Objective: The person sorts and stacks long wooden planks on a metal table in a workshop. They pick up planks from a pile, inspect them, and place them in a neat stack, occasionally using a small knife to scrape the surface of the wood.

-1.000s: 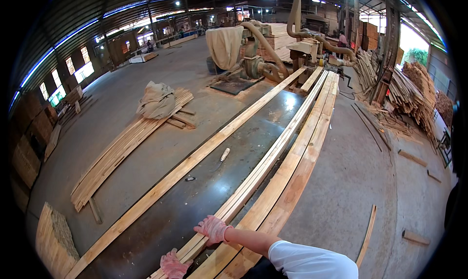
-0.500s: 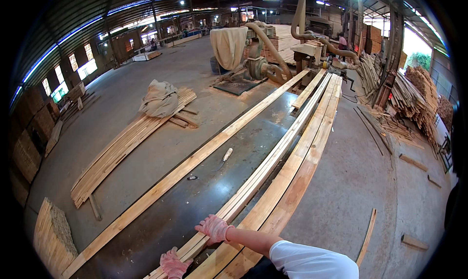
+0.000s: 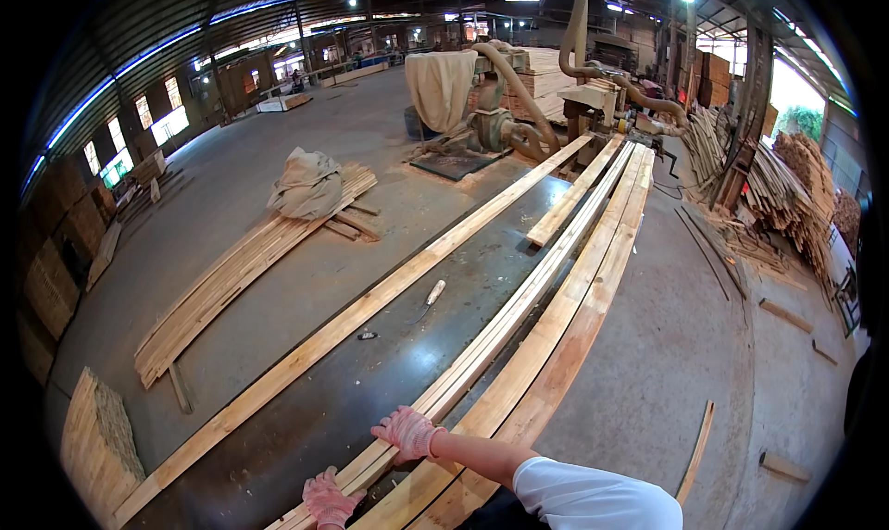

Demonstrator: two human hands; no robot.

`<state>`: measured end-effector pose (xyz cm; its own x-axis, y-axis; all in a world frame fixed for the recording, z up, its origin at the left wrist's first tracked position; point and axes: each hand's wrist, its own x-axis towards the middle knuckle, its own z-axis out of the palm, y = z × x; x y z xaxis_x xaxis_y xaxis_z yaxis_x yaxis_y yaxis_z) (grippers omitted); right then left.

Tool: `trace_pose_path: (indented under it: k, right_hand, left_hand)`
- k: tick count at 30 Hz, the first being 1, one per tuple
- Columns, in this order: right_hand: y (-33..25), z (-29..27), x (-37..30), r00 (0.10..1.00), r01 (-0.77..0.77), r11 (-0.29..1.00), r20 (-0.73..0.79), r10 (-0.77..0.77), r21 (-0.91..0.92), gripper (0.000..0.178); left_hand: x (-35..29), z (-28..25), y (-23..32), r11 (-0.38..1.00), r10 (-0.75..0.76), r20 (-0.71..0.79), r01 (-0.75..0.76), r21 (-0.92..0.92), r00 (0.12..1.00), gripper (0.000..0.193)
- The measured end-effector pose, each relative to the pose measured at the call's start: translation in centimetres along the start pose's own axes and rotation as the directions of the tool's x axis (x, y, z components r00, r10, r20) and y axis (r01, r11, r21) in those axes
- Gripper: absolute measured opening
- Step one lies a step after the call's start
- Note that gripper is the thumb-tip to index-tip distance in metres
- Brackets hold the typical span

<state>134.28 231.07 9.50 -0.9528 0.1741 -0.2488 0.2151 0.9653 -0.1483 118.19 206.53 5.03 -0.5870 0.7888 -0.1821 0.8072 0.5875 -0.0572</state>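
Observation:
Both my hands wear pink knit gloves and rest on a bundle of long, narrow wooden strips [image 3: 500, 336] lying lengthwise along a dark metal table. My right hand [image 3: 407, 432] wraps over the strips, its bare forearm coming from a white sleeve. Nearer the lower edge, my left hand [image 3: 331, 499] is curled on the same strips, its fingers partly hidden. To the right of the bundle lie two wider boards [image 3: 552, 328] side by side. On the left a long board [image 3: 306, 356] runs along the table's edge. A shorter board [image 3: 576, 193] sticks out of the machine [image 3: 593, 99] at the far end.
A tool with a pale handle [image 3: 435, 293] and a small dark object [image 3: 368, 336] lie on the metal table [image 3: 398, 368]. Left on the floor is a strip pile [image 3: 250, 261] under a cloth [image 3: 306, 186]. A dust-collector hose [image 3: 519, 86] stands beyond. Timber stacks [image 3: 778, 206] fill the far right.
The shorter board has slid out of the machine toward me along the table. My hands stay in nearly the same place on the strips. The view has shifted slightly.

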Motion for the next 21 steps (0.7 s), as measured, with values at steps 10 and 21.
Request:
trace_pose_path:
  k: [10,21]
  right_hand:
    - [0.0,-0.1,-0.2,1.0,-0.016,1.0,0.004,0.016,0.012,0.088]
    - [-0.2,-0.2,-0.1,0.998,0.033,0.998,-0.061,-0.036,-0.048,0.091]
  left_hand:
    - [0.2,-0.9,0.6,0.999,-0.013,0.044,0.011,0.053,0.999,0.102]
    - [0.2,0.3,-0.3,1.0,-0.007,0.054,0.006,0.023,0.999,0.108]
